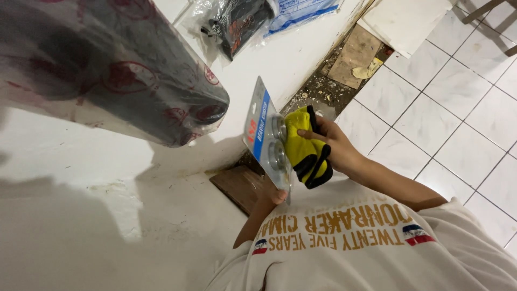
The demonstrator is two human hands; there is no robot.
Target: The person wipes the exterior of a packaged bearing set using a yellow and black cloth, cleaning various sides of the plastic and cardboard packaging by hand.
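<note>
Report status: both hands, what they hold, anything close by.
Left hand grips clear blister pack with two round metal parts. Right hand holds yellow-and-black glove against it. Dark plastic-wrapped roll close alongside.

A flat, clear-plastic blister pack (266,140) on blue-and-red card, holding two round metal pieces, stood tilted on edge. Just behind it, touching, hung a yellow fabric glove (307,148) with black trim.

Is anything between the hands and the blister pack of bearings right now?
Partly. The left hand grips the blister pack directly at its lower edge, nothing between. The right hand presses a yellow and black glove against the pack's back, so the glove lies between that hand and the pack.
</note>
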